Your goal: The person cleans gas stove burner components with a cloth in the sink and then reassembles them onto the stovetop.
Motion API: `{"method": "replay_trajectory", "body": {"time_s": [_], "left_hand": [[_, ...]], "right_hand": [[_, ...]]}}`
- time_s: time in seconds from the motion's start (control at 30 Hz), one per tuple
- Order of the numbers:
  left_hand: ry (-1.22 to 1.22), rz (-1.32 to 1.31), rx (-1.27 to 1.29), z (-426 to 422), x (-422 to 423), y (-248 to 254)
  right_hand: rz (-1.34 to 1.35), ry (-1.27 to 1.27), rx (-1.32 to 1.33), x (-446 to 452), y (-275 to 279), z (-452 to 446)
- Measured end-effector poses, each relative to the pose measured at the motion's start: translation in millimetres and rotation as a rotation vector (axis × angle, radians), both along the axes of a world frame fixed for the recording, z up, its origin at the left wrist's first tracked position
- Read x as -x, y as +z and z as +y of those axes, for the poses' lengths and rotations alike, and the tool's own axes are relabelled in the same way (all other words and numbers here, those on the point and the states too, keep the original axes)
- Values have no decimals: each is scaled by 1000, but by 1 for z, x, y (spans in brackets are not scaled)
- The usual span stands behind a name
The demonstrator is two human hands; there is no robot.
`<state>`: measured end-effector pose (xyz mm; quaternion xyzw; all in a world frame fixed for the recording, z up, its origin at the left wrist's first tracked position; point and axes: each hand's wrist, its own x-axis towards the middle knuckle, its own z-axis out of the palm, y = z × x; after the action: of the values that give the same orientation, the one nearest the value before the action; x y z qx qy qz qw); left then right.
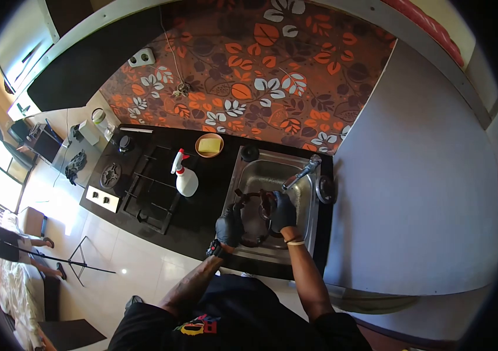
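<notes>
The dark ring point(265, 205) is partly covered by the right hand point(283, 212); the shirt point(243, 313) is cut off by the bottom edge.

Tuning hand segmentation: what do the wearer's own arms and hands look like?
Left hand and right hand: dark gloves. Left wrist: black wristwatch with a touch of red. Right wrist: thin pale wristband. Short black sleeves leave both forearms bare.

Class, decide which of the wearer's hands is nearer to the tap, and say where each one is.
Right. The right hand is just on the wearer's side of the tap; the left hand is farther off, by the sink's left rim.
</notes>
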<state>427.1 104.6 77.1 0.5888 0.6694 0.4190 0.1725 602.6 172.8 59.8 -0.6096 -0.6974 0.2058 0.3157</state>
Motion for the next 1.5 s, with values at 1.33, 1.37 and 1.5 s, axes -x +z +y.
{"method": "replay_trajectory", "body": {"time_s": [1.33, 1.37, 1.5], "left_hand": [[-12, -14, 62, 57, -29, -1], [-33, 10, 59, 58, -29, 5], [-64, 63, 197, 50, -33, 33]], "right_hand": [[673, 226, -65, 28, 10, -53], [709, 242, -67, 28, 6, -53], [438, 232, -78, 13, -38, -64]]}}
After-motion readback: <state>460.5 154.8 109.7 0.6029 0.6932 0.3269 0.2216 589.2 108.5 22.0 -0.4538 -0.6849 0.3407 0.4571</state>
